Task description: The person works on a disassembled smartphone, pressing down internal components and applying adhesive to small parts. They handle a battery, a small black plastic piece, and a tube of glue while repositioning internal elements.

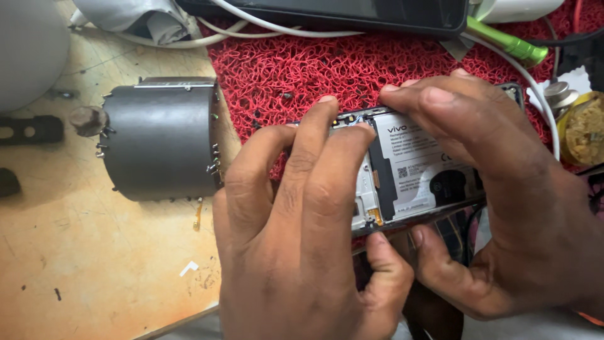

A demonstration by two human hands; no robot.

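Left hand (pixel 296 252) and right hand (pixel 497 189) each in a grip grasping opened phone (pixel 415 167), long axis left-right, innards facing up

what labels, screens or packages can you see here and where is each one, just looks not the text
Battery label: white rectangle with small dark print, on the opened phone held between the left hand and right hand.
Dark screen-like slab: black glossy rectangle along the top edge, on the red mat, a white cable crossing it.
Small round tin: yellow, open, at the right edge.
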